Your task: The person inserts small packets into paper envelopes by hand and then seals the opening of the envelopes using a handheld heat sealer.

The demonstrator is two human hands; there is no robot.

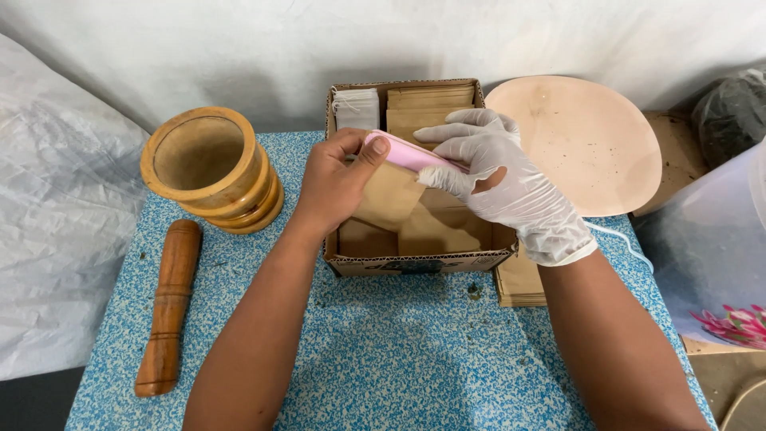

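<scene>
— So, where's the pink pouch?
— Above the cardboard box of brown packets. My bare left hand pinches its end; my gloved right hand pinches the other, fingers arched.

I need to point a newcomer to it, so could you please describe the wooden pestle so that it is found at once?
Start at the blue speckled table and find the round wooden mortar on its left side. Just in front of it lies the wooden pestle, a long turned stick, lying flat; nothing else there is long and thin.
</scene>
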